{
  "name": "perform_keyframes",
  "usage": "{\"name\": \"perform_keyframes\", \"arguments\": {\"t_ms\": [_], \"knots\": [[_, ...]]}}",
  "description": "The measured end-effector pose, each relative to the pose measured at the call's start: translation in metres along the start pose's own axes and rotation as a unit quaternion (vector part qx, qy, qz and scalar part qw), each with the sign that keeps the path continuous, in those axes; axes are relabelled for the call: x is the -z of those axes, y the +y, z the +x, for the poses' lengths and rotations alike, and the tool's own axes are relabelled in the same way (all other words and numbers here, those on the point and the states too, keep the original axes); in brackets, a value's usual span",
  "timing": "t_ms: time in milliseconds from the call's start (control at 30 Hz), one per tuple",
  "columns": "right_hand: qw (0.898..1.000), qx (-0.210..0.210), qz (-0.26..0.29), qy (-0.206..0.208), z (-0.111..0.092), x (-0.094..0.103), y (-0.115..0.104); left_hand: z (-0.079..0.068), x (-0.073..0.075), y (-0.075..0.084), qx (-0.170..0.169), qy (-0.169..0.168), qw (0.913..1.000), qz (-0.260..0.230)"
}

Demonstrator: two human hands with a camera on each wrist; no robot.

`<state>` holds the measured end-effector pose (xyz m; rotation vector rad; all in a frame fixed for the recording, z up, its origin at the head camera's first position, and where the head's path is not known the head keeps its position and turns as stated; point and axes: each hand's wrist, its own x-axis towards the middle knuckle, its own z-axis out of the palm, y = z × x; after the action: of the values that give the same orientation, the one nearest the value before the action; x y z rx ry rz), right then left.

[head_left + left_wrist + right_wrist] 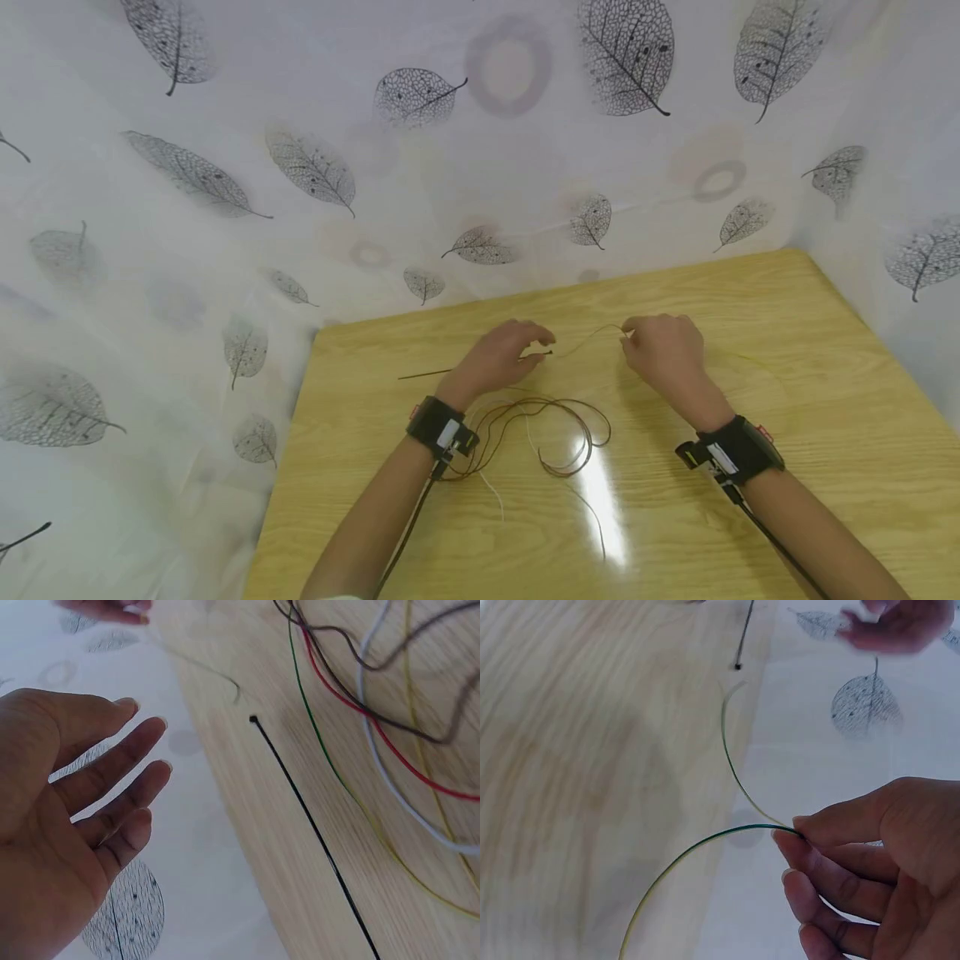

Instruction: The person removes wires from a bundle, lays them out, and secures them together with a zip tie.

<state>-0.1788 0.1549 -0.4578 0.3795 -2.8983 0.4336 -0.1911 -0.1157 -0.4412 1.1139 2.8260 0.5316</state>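
Pinching a green-yellow wire (731,769) with the right hand (666,352): in the right wrist view, thumb and forefinger fingers (810,847) are clamped on it where it bends. One short free end arcs up toward the black cable tie (315,832); the other run curves down and away over the bench (750,517).

Left hand (498,358) holds nothing. In the left wrist view its fingers (124,761) are straight and spread apart, palm open, hovering over the bench's far edge near the cable tie's head. The head view shows it arched just above the tie, with the tie's tail sticking out to its left. Cannot tell from there whether any fingertip touches the tie.

The tie lies flat on the bench, head end pointing toward the right hand; the wire's free tip is just beside that head, not touching.

Between the two forearms, nearer the person, sits a loose tangle of wires (540,425). The left wrist view shows a red one (360,712), a white one (390,757) and a brown one (375,664) overlapping, well apart from the pinch point.

Both wrists carry black strap-on cameras with cables running back along the arms. A leaf-print cloth (300,167) hangs behind and to the sides of the bench.
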Motion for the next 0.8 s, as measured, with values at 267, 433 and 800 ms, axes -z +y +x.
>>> {"name": "perform_keyframes", "arguments": {"t_ms": [267, 433, 800], "knots": [[0.995, 0.059, 0.016, 0.085, 0.011, 0.016, -0.035, 0.04, 0.003, 0.019, -0.02, 0.048, 0.9983, 0.027], [0.986, 0.09, 0.022, 0.141, 0.013, 0.024, -0.045, 0.047, 0.01, 0.026, -0.039, 0.109, 0.9926, 0.035], [0.975, 0.167, -0.018, 0.145, 0.009, 0.027, -0.036, 0.008, 0.026, 0.011, -0.001, 0.153, 0.9874, 0.042]]}}
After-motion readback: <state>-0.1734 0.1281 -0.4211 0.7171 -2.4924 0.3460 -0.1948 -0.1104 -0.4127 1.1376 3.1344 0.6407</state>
